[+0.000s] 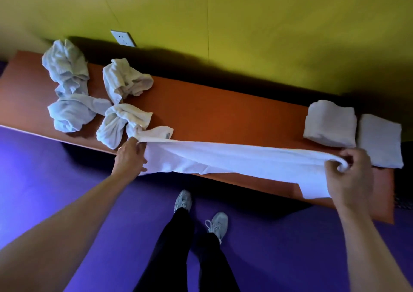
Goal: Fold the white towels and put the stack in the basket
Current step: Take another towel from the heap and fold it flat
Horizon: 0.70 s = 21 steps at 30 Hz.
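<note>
A long orange table point(212, 112) runs along a yellow-green wall, above a purple floor. On its left end lie four crumpled white towels point(67, 68). The left hand point(130, 155) pinches one end of a stretched white towel point(234, 159); its fingertips are hidden in the cloth. The right hand point(350, 175) grips the other end. Behind it sit two folded towels point(330, 124). The table's right end is cut off in shadow.

Bare table point(223, 112) lies between crumpled towels point(93, 95) and folded towels point(353, 130).
</note>
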Tool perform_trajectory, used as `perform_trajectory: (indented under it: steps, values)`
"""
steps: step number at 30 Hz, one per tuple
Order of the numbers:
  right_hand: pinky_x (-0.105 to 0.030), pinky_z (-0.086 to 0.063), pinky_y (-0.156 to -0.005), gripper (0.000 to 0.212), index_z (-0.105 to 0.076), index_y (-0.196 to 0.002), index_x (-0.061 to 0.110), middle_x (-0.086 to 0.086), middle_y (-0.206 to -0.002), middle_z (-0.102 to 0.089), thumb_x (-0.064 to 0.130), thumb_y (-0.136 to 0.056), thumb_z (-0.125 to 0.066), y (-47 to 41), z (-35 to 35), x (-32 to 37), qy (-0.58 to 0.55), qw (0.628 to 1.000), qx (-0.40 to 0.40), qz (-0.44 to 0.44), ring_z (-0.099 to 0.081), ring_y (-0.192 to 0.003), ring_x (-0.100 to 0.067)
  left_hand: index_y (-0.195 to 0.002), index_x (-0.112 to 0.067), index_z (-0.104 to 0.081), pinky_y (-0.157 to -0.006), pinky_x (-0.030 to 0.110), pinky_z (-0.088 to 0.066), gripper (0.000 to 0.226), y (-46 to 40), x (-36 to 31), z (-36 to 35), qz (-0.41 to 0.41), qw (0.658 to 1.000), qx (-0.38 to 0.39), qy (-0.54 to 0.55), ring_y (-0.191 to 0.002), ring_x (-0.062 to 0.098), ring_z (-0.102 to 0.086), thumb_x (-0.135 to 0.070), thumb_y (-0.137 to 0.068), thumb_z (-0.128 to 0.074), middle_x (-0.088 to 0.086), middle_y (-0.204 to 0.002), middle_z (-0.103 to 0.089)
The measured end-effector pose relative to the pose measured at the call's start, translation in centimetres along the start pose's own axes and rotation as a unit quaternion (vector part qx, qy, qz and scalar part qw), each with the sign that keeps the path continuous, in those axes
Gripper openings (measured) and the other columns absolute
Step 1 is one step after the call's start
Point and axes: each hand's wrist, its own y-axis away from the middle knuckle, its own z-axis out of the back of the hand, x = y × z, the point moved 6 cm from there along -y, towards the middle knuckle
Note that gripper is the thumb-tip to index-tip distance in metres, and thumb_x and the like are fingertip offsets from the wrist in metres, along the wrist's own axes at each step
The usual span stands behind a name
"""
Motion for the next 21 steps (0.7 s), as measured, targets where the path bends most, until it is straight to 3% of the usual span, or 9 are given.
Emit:
perform_trajectory:
  steps: [2,5,8,12,15,18,21]
  values:
    - [-0.041,-0.045,-0.077,0.036,-0.058,-0.111,0.013,-0.017,-0.109,-0.062,0.005,-0.080,-0.072,1.1,0.3,-0.5,0.014,0.999,-0.004,0.029,-0.056,-0.096,-0.036,-0.086,-0.026,-0.046,-0.057,0.043,-0.055,0.031,1.5,0.7,1.3,0.009,0.998,-0.055,-0.011,-0.055,0.023,-0.067,-0.055,-0.094,-0.039,0.001,-0.069,-0.066]
    - [-0.041,-0.041,-0.076,0.032,-0.062,-0.114,0.007,-0.023,-0.109,-0.063,0.016,-0.084,-0.066,2.7,1.3,-1.6,0.042,0.997,-0.027,0.057,-0.054,-0.095,-0.035,-0.081,-0.024,-0.043,-0.062,0.041,-0.045,0.038,3.1,0.8,4.6,-0.035,0.985,-0.141,-0.094,-0.073,0.039,-0.060,-0.060,-0.088,-0.055,0.007,-0.069,-0.063]
    - [-0.043,-0.042,-0.074,0.034,-0.062,-0.112,0.008,-0.022,-0.109,-0.060,0.029,-0.088,-0.052,3.0,2.5,-3.0,0.079,0.993,-0.050,0.078,-0.052,-0.095,-0.036,-0.091,-0.022,-0.049,-0.065,0.040,-0.045,0.031,3.8,-1.4,8.2,-0.126,0.965,-0.197,-0.114,-0.080,0.042,-0.062,-0.042,-0.083,-0.072,0.006,-0.076,-0.064]
    - [-0.037,-0.033,-0.064,0.020,-0.060,-0.111,0.012,-0.019,-0.100,-0.059,0.023,-0.096,-0.052,0.1,2.1,-2.4,0.097,0.988,-0.081,0.092,-0.051,-0.084,-0.034,-0.093,-0.023,-0.050,-0.066,0.042,-0.044,0.022,1.6,-5.0,11.5,-0.202,0.938,-0.251,-0.128,-0.083,0.043,-0.061,-0.032,-0.079,-0.065,0.010,-0.090,-0.066]
    - [-0.027,-0.030,-0.065,0.020,-0.060,-0.113,0.016,-0.020,-0.106,-0.057,0.024,-0.097,-0.050,-3.7,-0.8,-0.2,0.089,0.992,-0.062,0.067,-0.050,-0.081,-0.030,-0.093,-0.021,-0.053,-0.069,0.044,-0.048,0.016,-3.7,-7.3,11.4,-0.218,0.935,-0.250,-0.127,-0.085,0.041,-0.061,-0.029,-0.082,-0.061,0.012,-0.094,-0.064]
    - [-0.041,-0.046,-0.073,0.028,-0.059,-0.120,0.011,-0.029,-0.112,-0.058,0.020,-0.096,-0.049,-7.4,-5.6,1.8,0.092,0.995,-0.022,0.043,-0.054,-0.093,-0.042,-0.095,-0.016,-0.057,-0.070,0.047,-0.049,0.014,-11.2,-8.6,8.9,-0.202,0.946,-0.205,-0.148,-0.088,0.042,-0.061,-0.023,-0.084,-0.060,0.018,-0.094,-0.065]
    - [-0.050,-0.048,-0.074,0.030,-0.046,-0.125,0.012,-0.031,-0.114,-0.052,0.011,-0.096,-0.053,-10.2,-11.9,3.3,0.121,0.991,0.033,0.056,-0.054,-0.092,-0.049,-0.102,-0.012,-0.063,-0.079,0.046,-0.050,0.015,-18.4,-8.5,4.9,-0.184,0.960,-0.144,-0.155,-0.096,0.042,-0.063,-0.018,-0.088,-0.062,0.020,-0.099,-0.069]
